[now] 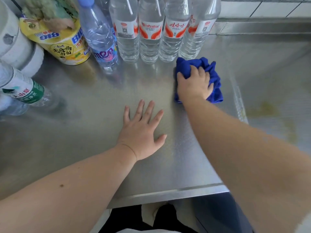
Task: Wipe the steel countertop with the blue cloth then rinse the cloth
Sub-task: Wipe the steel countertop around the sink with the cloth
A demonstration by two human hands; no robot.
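A crumpled blue cloth (213, 76) lies on the steel countertop (94, 105), just in front of the row of water bottles. My right hand (195, 84) presses down on the cloth and grips it, covering its middle. My left hand (143, 132) rests flat on the bare steel nearer the front edge, fingers spread, holding nothing. A yellowish stain (269, 110) marks the steel to the right of the cloth.
Several clear water bottles (151, 31) stand in a row at the back. A yellow noodle cup (64, 42) and a blue-capped bottle (99, 36) stand at the back left. A green-labelled bottle (20, 88) lies at the left. White tiled wall (269, 5) behind. The counter's front edge (168, 194) is close to my body.
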